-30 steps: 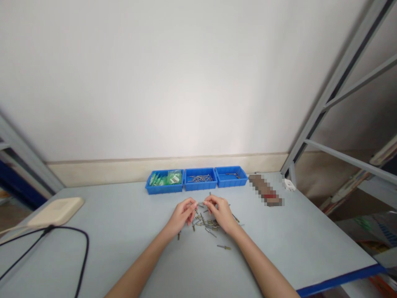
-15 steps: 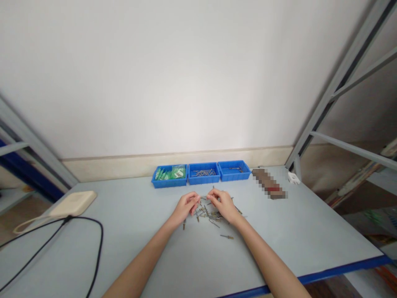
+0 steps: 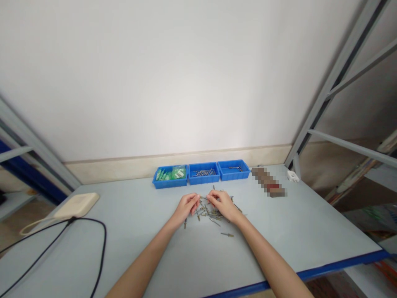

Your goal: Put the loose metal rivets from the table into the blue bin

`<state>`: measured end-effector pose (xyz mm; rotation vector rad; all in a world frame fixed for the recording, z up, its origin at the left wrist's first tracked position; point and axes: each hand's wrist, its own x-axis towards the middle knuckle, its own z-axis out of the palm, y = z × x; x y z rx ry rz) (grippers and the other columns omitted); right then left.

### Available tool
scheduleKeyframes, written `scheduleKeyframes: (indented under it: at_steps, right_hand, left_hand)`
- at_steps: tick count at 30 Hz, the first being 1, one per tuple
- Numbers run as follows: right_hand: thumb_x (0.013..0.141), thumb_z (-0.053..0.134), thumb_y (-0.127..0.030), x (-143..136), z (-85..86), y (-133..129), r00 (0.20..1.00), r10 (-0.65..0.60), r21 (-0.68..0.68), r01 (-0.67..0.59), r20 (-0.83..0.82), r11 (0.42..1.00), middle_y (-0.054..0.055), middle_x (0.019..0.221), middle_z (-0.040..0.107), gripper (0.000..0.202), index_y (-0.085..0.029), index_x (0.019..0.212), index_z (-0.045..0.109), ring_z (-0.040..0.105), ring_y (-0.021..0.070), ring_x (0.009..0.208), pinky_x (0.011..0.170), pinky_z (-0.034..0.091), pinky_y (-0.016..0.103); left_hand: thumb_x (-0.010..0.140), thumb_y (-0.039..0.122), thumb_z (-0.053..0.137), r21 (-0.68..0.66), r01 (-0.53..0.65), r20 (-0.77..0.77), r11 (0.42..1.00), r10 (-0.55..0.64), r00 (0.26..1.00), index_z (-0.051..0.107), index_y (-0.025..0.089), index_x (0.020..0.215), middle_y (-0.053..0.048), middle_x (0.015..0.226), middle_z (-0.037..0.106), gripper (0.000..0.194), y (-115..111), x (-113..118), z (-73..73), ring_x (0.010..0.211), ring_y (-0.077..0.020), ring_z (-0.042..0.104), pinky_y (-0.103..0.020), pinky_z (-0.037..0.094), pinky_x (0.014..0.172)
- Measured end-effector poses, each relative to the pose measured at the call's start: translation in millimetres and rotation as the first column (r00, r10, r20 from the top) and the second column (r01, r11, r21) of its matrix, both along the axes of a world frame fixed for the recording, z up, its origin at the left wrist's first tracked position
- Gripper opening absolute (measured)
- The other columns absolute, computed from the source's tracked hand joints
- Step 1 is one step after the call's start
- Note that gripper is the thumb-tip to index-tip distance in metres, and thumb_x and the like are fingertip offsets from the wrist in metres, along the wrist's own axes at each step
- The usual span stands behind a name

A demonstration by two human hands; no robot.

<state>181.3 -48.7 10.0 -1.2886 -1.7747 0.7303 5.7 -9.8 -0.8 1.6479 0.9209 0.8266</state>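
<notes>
Both hands meet at the far side of a loose pile of pop rivets point(image 3: 214, 214), thin grey pins with thicker silver or brassy ends. A single rivet point(image 3: 203, 197) spans the small gap between my fingertips. My left hand point(image 3: 188, 205) is closed in a pinch on one end of it. On the other end my right hand point(image 3: 221, 202) pinches with thumb and forefinger, its palm over part of the pile and hiding some rivets. One stray rivet point(image 3: 227, 234) lies nearer the front, another point(image 3: 185, 224) beside my left wrist.
Along the wall stand three blue bins: the left bin point(image 3: 170, 185) holds green-and-clear packets, the middle bin point(image 3: 204, 179) thin metal pins, the right bin point(image 3: 235, 176) a few pieces. A blurred brown object point(image 3: 268, 182) and white plug point(image 3: 292, 176) lie right. A cream box point(image 3: 77, 205) and black cable point(image 3: 104, 240) lie left.
The view has shifted slightly. Both hands keep their pinch on the rivet, which shows a little more plainly between the fingertips. The pile and bins stay as they were.
</notes>
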Motion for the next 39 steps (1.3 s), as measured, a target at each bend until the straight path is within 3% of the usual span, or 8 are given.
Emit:
scheduleKeyframes:
  at_steps: [6, 12, 17, 24, 29, 32, 36, 39]
  right_hand:
    - [0.088, 0.049, -0.031, 1.0, -4.7, 4.0, 0.999, -0.01, 0.006, 0.01, -0.041, 1.0, -0.004, 0.056, 0.052, 0.02, -0.017, 0.076, 0.058, 0.048, 0.011, 0.055, 0.059, 0.035, 0.022]
    - [0.088, 0.047, -0.033, 0.5, -3.3, 2.8, 1.0, 0.006, 0.002, -0.006, -0.007, 1.0, -0.003, 0.055, 0.049, 0.03, -0.017, 0.063, 0.053, 0.045, 0.011, 0.055, 0.058, 0.033, 0.022]
    - [0.087, 0.049, -0.032, 2.9, -6.2, 5.8, 0.997, -0.003, 0.005, 0.004, -0.071, 1.0, -0.003, 0.057, 0.053, 0.02, -0.018, 0.076, 0.058, 0.047, 0.0109, 0.054, 0.058, 0.035, 0.022]
    - [0.087, 0.048, -0.038, 3.4, -2.1, 1.3, 0.997, 0.067, -0.003, -0.067, -0.044, 0.998, -0.004, 0.053, 0.049, 0.03, -0.017, 0.068, 0.058, 0.045, 0.0105, 0.053, 0.055, 0.034, 0.021]
    - [0.088, 0.042, -0.043, 35.5, 13.7, 31.5, 0.984, -0.179, 0.095, 0.178, 0.007, 0.979, -0.002, 0.054, 0.053, 0.036, -0.017, 0.07, 0.059, 0.049, 0.0124, 0.053, 0.053, 0.035, 0.022]
    - [0.091, 0.039, -0.042, 68.8, 27.7, 57.1, 0.842, -0.432, 0.162, 0.401, 0.322, 0.902, 0.004, 0.065, 0.064, 0.038, -0.017, 0.077, 0.063, 0.058, 0.0166, 0.062, 0.058, 0.037, 0.024]
    - [0.091, 0.043, -0.039, 88.5, 37.9, 63.1, 0.456, -0.461, 0.258, 0.438, 0.761, 0.861, 0.016, 0.081, 0.068, 0.035, -0.013, 0.081, 0.065, 0.063, 0.0259, 0.077, 0.064, 0.038, 0.03]
    - [0.092, 0.04, -0.04, 72.3, 33.1, 46.7, 0.451, -0.401, 0.245, 0.365, 0.797, 0.898, 0.013, 0.08, 0.069, 0.036, -0.016, 0.084, 0.065, 0.064, 0.024, 0.077, 0.066, 0.037, 0.03]
  left_hand:
    - [0.074, 0.059, 0.052, -0.023, 0.001, 0.043, 1.0, 0.0, 0.999, 0.049, 0.017, 0.068, 0.007, 0.042, 0.043, 0.043, -1.2, 1.4, 0.7, 0.038, -0.0082, 0.038, -0.02, 0.031, 0.043]
    - [0.077, 0.061, 0.045, 0.001, 0.014, 0.01, 1.0, -0.014, 1.0, 0.046, 0.017, 0.056, 0.005, 0.039, 0.04, 0.049, -0.8, 0.2, 0.4, 0.038, -0.0082, 0.037, -0.021, 0.032, 0.045]
    - [0.073, 0.062, 0.051, -0.042, 0.02, 0.056, 0.999, -0.018, 0.998, 0.049, 0.017, 0.071, 0.007, 0.044, 0.044, 0.045, 0.6, 0.8, -3.3, 0.037, -0.0083, 0.037, -0.02, 0.029, 0.041]
    - [0.075, 0.066, 0.043, 0.005, 0.003, 0.017, 1.0, -0.003, 1.0, 0.046, 0.017, 0.054, 0.005, 0.038, 0.039, 0.054, 0.3, -0.3, 1.3, 0.038, -0.0086, 0.037, -0.022, 0.031, 0.045]
    - [0.076, 0.068, 0.039, -0.007, -0.05, 0.09, 0.999, 0.05, 0.995, 0.05, 0.016, 0.058, 0.004, 0.042, 0.043, 0.057, 5.0, -3.0, -3.0, 0.038, -0.0081, 0.038, -0.021, 0.03, 0.043]
    - [0.074, 0.069, 0.041, -0.025, -0.079, 0.095, 0.997, 0.081, 0.992, 0.051, 0.015, 0.059, 0.004, 0.043, 0.043, 0.057, 10.0, -4.9, -8.2, 0.037, -0.0076, 0.037, -0.021, 0.029, 0.041]
    - [0.073, 0.07, 0.041, -0.046, -0.087, 0.083, 0.995, 0.091, 0.992, 0.05, 0.015, 0.059, 0.004, 0.041, 0.042, 0.058, 12.9, -5.9, -10.9, 0.036, -0.0077, 0.037, -0.021, 0.027, 0.04]
    - [0.074, 0.069, 0.041, -0.041, -0.076, 0.091, 0.996, 0.08, 0.993, 0.051, 0.015, 0.059, 0.004, 0.042, 0.042, 0.057, 12.1, -5.2, -9.6, 0.036, -0.0079, 0.038, -0.021, 0.028, 0.04]
